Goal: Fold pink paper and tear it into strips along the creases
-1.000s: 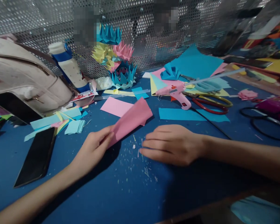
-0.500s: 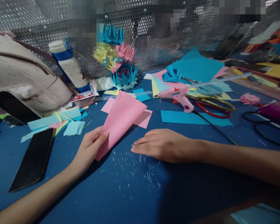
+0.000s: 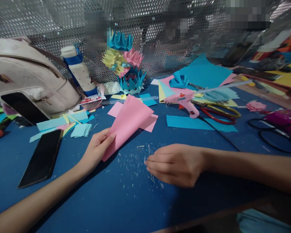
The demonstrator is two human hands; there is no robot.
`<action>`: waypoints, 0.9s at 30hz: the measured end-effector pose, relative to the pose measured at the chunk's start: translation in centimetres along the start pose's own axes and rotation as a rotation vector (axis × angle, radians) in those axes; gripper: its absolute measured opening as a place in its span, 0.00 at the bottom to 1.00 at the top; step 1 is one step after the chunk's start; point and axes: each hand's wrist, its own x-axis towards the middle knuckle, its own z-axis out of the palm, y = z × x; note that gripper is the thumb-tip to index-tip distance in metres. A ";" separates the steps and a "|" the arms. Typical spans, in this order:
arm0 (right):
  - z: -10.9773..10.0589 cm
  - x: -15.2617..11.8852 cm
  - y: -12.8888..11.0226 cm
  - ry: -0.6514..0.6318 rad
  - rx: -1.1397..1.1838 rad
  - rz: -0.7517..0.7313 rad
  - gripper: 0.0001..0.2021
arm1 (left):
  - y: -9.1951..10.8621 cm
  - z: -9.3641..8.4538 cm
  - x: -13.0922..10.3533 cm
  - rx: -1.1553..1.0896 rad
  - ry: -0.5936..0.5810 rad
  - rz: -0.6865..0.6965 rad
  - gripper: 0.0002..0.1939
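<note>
Left hand (image 3: 99, 147) gripping folded pink paper (image 3: 127, 126), right hand (image 3: 176, 165) at the paper scraps (image 3: 135, 168) on a blue counter (image 3: 92, 207).

The pink paper, pinched between thumb and fingers at its near end, is the landmark: a pink strip (image 3: 149, 123) lies partly behind it, and the scraps are scattered just to its right and nearer the wearer, by the right fingertips. Right of it sit a blue strip (image 3: 201, 123), a pink glue gun (image 3: 184, 100) and red-and-yellow-handled scissors (image 3: 220, 113); left, a dark phone (image 3: 42, 158); behind, folded-paper flowers (image 3: 132, 81).
</note>
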 end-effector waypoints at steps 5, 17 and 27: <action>-0.1 0.5 1.3 -0.106 0.031 0.335 0.15 | 0.4 0.0 -0.1 -0.013 -0.010 0.011 0.18; -6.2 3.6 4.0 -0.572 1.141 0.619 0.06 | 0.7 0.1 -0.2 -0.031 -0.021 0.019 0.18; -10.9 1.7 2.9 -0.818 1.258 0.750 0.15 | 0.0 0.1 -0.1 0.090 -0.017 0.116 0.16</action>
